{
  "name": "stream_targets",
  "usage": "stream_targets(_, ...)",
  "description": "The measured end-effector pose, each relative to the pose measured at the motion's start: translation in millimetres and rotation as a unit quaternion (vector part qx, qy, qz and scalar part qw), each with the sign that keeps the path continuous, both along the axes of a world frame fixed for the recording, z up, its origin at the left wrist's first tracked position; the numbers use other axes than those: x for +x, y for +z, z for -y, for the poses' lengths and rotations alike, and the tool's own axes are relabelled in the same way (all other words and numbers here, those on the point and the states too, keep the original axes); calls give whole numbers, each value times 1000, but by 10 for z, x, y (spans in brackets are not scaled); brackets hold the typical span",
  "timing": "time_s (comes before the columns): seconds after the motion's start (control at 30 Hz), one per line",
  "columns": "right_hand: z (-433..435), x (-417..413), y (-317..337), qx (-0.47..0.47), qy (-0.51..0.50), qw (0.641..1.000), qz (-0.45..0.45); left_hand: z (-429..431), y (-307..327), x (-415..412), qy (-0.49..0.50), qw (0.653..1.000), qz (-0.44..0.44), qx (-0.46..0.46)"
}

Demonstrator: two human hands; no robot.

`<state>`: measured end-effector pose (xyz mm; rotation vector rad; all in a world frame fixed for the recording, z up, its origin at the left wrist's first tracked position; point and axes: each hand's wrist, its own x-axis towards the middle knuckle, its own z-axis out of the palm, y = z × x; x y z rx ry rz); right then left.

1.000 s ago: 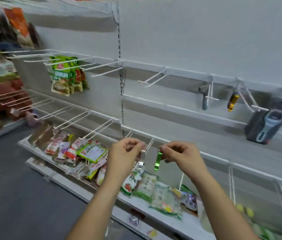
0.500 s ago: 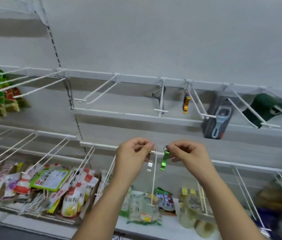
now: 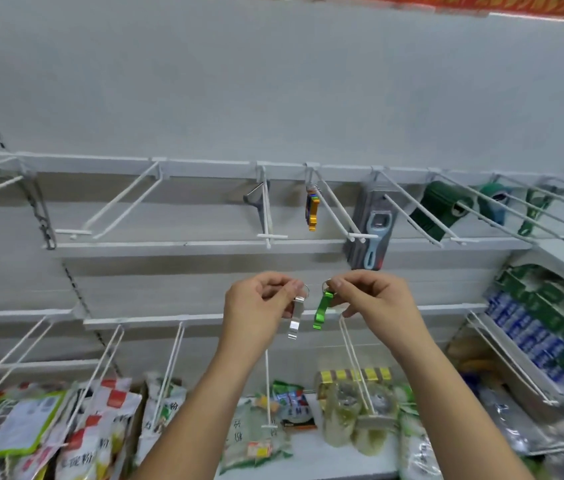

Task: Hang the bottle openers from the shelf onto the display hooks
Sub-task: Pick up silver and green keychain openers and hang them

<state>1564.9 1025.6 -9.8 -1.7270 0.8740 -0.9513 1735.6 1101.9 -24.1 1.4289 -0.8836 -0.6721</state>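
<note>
Holding two bottle openers up by their key rings, below the upper hook rail.
Left hand (image 3: 256, 303) fingers pinch the silver opener (image 3: 295, 320) at its ring and right hand (image 3: 374, 299) fingers pinch the green opener (image 3: 322, 311) the same way. Both dangle free, rings exposed for threading, I judge. An orange opener (image 3: 312, 213) hangs at the rail end of a display hook (image 3: 336, 207) just above. Snack packets (image 3: 100, 427) lie on the shelf (image 3: 311, 452) below.

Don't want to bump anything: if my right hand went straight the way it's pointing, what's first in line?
Probably the orange opener on its upper hook: the right hand, pinching the green opener, points up and left toward it, with nothing visible between. Depth is unclear.
</note>
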Motion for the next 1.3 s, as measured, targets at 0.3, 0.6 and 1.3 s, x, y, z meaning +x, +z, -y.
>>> stream_targets(0.3,12,-233,96,-19,34,999,15,-62,57,-249,19,1000,18,-14)
stream_targets(0.6,10,-288,415,-56,60,994,76,-154,134,-435,39,999,17,-22)
stream_targets(1.3,236,-133,541,-49,39,996,58,-194,116,-438,52,998,14,-17)
